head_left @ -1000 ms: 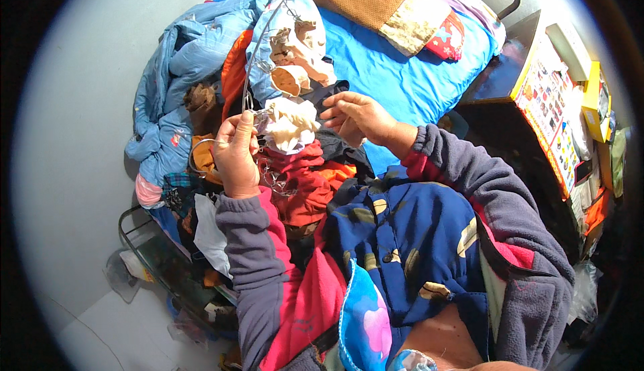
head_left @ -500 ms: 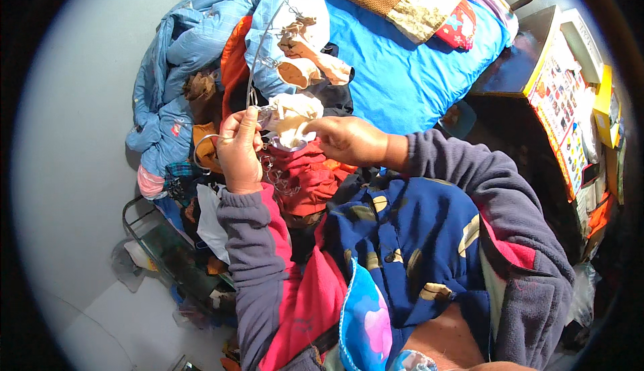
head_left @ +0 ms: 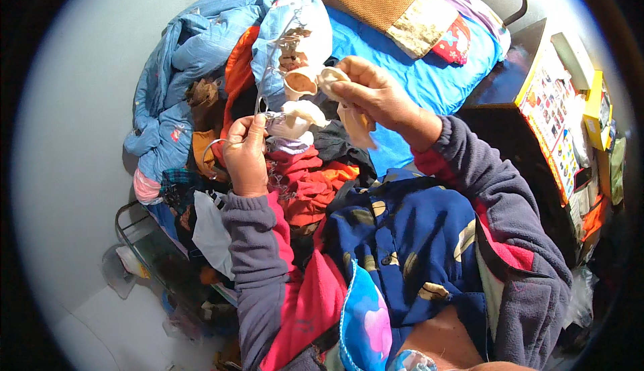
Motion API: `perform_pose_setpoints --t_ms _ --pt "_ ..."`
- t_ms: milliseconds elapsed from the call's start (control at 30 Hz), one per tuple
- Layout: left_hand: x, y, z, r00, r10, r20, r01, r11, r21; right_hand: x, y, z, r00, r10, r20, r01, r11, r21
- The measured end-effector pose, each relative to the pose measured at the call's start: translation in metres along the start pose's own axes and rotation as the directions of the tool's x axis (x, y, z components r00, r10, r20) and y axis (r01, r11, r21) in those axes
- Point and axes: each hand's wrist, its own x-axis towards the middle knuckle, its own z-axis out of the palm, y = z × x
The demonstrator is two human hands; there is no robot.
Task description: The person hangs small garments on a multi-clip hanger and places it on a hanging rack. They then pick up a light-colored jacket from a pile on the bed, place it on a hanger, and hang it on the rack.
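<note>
Cream garment (head_left: pixel 303 115): pinched by right hand (head_left: pixel 376 96) fingertips; left hand (head_left: pixel 245 153) closed on wire hanger (head_left: pixel 268 113), hook part-hidden w/ clothes pile (head_left: pixel 302 183) beneath.

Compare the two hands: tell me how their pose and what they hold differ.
The left hand is lower and closer to the body, knuckles toward the camera, pinching a thin wire hanger and one end of a cream cloth. The right hand is raised higher and farther out over the blue bedsheet, fingers curled around another bunch of pale cream fabric. Both hands are bare, closed on something, and come out of grey fleece sleeves with red lining.
</note>
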Motion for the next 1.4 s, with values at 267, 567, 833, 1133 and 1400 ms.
perform_pose_setpoints --t_ms 267,567,833,1133,1400 --pt "0.0 0.002 0.022 0.994 -0.083 0.068 0.094 0.981 -0.169 0.002 0.051 0.021 0.993 0.096 -0.063 -0.089 0.99 0.108" --pt "0.003 -0.001 0.036 0.981 -0.142 0.133 0.165 0.97 -0.18 0.004 0.062 0.019 0.997 0.028 -0.065 -0.019 0.99 0.137" --pt "0.003 -0.006 0.044 0.98 -0.136 0.143 0.157 0.977 -0.144 0.005 0.054 0.015 0.993 0.04 -0.108 -0.051 0.994 -0.101" --pt "0.001 -0.02 0.054 0.993 0.004 0.117 0.002 0.999 -0.049 0.01 0.068 0.019 0.991 -0.127 -0.048 0.106 0.945 -0.31" --pt "0.008 -0.017 0.049 0.979 -0.074 0.189 0.047 0.989 0.142 0.008 0.053 -0.019 0.961 0.047 -0.274 0.013 0.977 0.214"
